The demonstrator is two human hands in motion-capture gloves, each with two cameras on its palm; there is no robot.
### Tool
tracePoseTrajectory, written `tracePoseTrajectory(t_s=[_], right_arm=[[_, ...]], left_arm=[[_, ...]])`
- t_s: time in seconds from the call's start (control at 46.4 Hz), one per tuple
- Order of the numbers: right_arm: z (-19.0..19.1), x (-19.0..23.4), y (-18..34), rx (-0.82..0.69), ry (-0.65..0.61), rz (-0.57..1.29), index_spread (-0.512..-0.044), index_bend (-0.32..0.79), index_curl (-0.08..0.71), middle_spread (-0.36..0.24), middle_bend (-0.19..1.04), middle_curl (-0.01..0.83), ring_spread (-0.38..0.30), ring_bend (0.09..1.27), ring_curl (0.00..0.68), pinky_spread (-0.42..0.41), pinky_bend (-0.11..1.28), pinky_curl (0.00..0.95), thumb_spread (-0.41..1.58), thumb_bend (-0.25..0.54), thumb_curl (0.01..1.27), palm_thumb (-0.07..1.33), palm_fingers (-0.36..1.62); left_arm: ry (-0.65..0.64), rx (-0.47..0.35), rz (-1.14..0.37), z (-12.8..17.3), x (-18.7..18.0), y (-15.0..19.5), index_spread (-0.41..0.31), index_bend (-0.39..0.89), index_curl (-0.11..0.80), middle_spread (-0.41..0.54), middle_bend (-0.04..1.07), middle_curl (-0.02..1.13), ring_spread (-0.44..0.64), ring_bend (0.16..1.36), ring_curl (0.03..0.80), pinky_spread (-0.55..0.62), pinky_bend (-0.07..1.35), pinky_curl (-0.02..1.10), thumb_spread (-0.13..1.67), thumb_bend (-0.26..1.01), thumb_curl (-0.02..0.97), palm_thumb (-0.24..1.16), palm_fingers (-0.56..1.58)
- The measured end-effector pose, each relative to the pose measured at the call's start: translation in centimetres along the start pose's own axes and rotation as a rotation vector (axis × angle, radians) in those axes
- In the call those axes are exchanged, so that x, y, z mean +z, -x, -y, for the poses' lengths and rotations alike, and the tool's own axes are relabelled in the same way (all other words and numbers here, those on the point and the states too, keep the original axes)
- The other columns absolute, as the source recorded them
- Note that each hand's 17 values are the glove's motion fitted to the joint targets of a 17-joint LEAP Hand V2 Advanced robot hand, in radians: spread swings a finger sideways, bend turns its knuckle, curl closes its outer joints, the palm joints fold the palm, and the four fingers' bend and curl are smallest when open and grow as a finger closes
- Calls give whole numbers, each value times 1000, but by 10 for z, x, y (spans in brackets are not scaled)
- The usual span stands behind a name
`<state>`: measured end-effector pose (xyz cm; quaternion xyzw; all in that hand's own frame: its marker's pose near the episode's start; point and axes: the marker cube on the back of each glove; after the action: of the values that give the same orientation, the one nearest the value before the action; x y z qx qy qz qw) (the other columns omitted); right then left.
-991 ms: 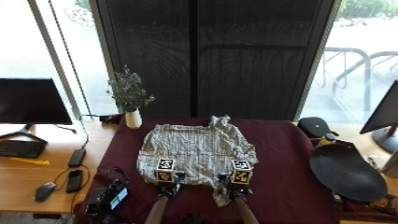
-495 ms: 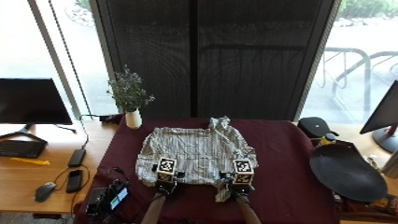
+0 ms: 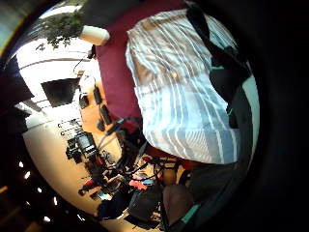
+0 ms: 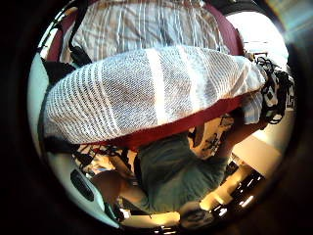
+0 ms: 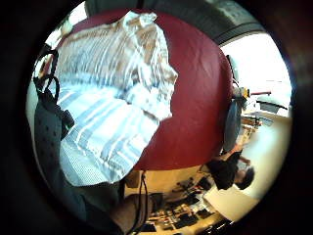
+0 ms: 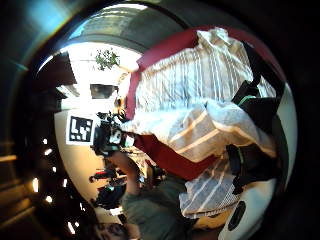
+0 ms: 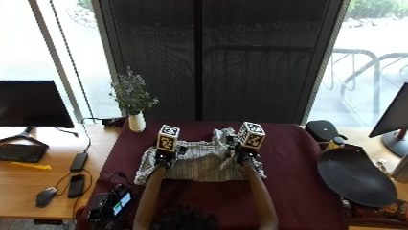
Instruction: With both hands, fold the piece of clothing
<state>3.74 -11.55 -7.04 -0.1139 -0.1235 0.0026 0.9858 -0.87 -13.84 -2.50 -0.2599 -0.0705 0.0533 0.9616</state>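
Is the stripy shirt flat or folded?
Partly folded. The shirt is doubled over on the table; the left hand and right hand hold its hem.

Daylight floods through the windows point(image 7: 51, 43) beyond both hands, glaring white; palm views bend strongly and darken at their rims.

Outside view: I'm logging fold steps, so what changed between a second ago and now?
Both hands, the left hand and right hand, have carried the striped shirt's near hem up the view toward its collar, folding it in half; it now looks about half as deep. Each hand still grips the cloth. The vase of flowers, maroon tablecloth and black round chair seat stayed as they were.
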Motion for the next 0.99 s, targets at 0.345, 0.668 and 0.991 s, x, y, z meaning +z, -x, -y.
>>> tracePoseTrajectory(t_s=[0.345, 0.668, 0.991], right_arm=[[129, -18, 19, 220, -28, 78, -289, 136, 339, -220, 293, 447, -261, 707, 443, -321, 558, 385, 971, -17, 435, 1087, 1280], [182, 9, -10, 342, -95, 31, -295, 127, 334, -237, 344, 470, -250, 735, 453, -334, 563, 381, 864, -22, 448, 1089, 1294], [115, -3, -87, 317, -317, 470, -297, 161, 353, -193, 178, 436, -193, 499, 404, -128, 489, 371, 936, -6, 453, 1056, 987]], left_arm=[[-234, -208, -30, 114, -18, 13, -305, 209, 487, -349, 497, 523, -371, 654, 425, -37, 90, 205, 1379, 42, 312, 801, 1131], [-416, -226, 59, 177, 6, 12, -308, 212, 513, -349, 596, 558, -356, 789, 475, -13, 100, 147, 1412, 27, 303, 809, 1150], [-657, -357, 190, 136, -5, 33, -210, 105, 422, -264, 358, 501, -286, 686, 448, 49, 259, 234, 1289, -20, 319, 773, 799]])
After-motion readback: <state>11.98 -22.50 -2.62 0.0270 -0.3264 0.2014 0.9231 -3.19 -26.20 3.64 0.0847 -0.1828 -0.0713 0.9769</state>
